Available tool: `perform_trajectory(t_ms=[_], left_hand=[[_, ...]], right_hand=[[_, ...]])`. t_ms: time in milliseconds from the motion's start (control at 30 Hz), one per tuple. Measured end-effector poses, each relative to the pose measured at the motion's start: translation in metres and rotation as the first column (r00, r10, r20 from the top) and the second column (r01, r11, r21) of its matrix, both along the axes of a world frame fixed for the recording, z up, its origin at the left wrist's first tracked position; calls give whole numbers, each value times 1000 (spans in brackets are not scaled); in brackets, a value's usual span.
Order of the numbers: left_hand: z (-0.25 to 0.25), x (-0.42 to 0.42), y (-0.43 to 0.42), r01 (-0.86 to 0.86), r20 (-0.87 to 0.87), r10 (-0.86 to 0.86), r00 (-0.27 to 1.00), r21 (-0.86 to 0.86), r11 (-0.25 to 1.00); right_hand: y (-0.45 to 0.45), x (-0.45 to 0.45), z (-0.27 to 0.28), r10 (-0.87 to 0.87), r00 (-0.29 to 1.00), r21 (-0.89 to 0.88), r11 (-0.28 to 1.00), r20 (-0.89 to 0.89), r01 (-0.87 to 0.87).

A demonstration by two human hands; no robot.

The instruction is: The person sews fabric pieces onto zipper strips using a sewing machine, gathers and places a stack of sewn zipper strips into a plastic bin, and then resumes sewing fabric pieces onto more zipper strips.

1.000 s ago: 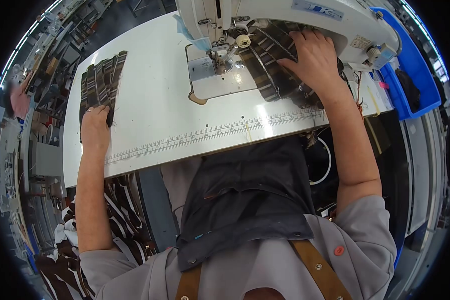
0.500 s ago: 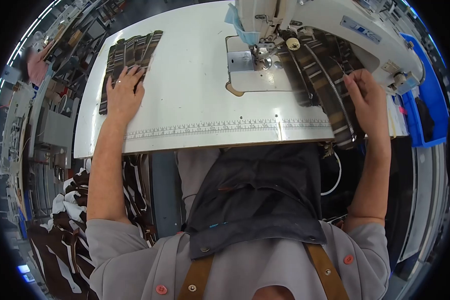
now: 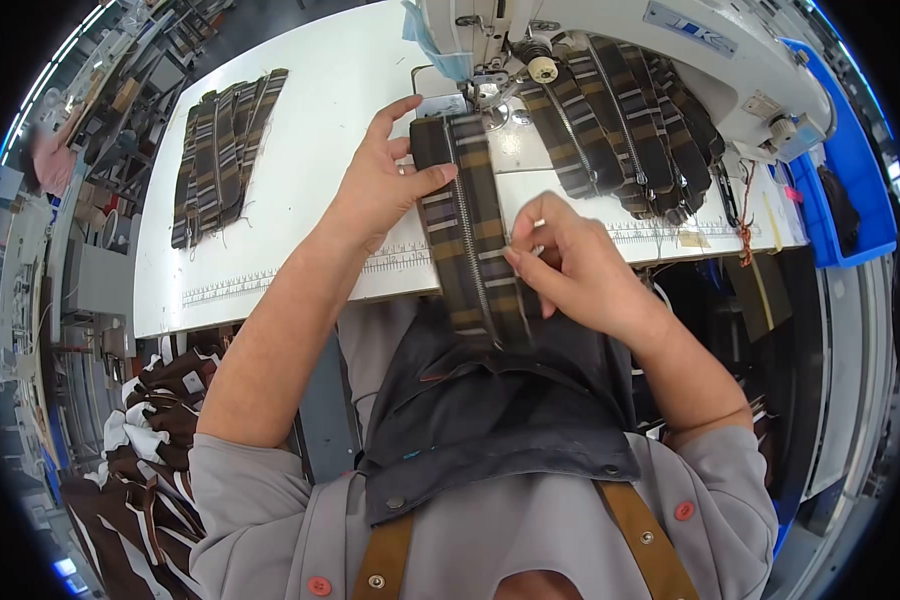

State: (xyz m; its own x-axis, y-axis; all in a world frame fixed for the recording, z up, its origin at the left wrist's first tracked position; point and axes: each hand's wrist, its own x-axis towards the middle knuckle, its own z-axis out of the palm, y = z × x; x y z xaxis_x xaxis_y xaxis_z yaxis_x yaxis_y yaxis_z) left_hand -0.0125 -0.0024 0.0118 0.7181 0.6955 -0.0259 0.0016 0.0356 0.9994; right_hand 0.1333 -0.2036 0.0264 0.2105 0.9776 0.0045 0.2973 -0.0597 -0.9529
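A striped brown fabric strip with a zipper (image 3: 467, 230) hangs over the table's front edge, in front of the sewing machine's needle area (image 3: 490, 95). My left hand (image 3: 380, 185) is at its upper left, thumb lying on the strip and index finger stretched out. Its right edge is pinched between thumb and fingers of my right hand (image 3: 565, 265). Right of the needle, a fanned pile of similar zippered strips (image 3: 630, 130) lies under the machine arm. Another stack of striped pieces (image 3: 225, 155) rests on the table's left side.
The white table (image 3: 320, 100) has a printed ruler along its front edge. A blue bin (image 3: 855, 200) stands at the right, with dark items inside. Brown and white fabric (image 3: 140, 480) is heaped low at the left. A person in pink (image 3: 52, 160) is far left.
My left hand has left the left stack and moved right to the strip. My right hand has drawn one strip from the right pile leftward, in front of the needle area.
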Motion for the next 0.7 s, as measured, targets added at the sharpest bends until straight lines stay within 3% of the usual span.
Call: perform_trajectory(t_ms=[33, 67, 100, 167, 200, 233, 267, 300, 367, 400, 567, 700], left_hand=[[-2, 3, 6, 71, -39, -69, 997, 75, 995], [-7, 5, 8, 51, -96, -39, 995, 128, 990], [-6, 7, 7, 55, -101, -43, 994, 128, 990], [-2, 12, 9, 153, -310, 26, 950, 537, 829], [-4, 13, 9, 158, -314, 23, 949, 538, 828], [-9, 13, 9, 142, -281, 152, 948, 796, 589], [-13, 13, 11, 132, -205, 260, 944, 953, 274], [-15, 11, 15, 137, -210, 258, 943, 952, 273], [-18, 6, 23, 350, -375, 88, 923, 911, 217], [-16, 6, 21, 352, -377, 89, 922, 911, 217], [-9, 10, 18, 371, -423, 117, 898, 874, 314], [-9, 16, 22, 353, -404, 122, 906, 884, 308]], right_hand=[[6, 5, -1, -25, 961, 96, 995, 275, -2], [13, 12, -5, -90, 896, 146, 989, 435, 28], [21, 19, -8, -93, 898, 146, 989, 430, 32], [40, 35, -13, -200, 644, 302, 952, 738, -49], [48, 43, -15, -163, 677, 299, 950, 718, -88], [56, 50, -17, -166, 679, 301, 950, 715, -85], [63, 55, -19, -161, 577, 314, 933, 801, -175], [69, 58, -19, -162, 464, 311, 913, 871, -265], [76, 62, -14, -113, 425, 244, 932, 898, -267], [79, 64, -12, -63, 382, 175, 947, 922, -268], [94, 79, -15, -36, 429, 183, 935, 902, -305], [98, 81, -21, -52, 475, 197, 945, 879, -262]])
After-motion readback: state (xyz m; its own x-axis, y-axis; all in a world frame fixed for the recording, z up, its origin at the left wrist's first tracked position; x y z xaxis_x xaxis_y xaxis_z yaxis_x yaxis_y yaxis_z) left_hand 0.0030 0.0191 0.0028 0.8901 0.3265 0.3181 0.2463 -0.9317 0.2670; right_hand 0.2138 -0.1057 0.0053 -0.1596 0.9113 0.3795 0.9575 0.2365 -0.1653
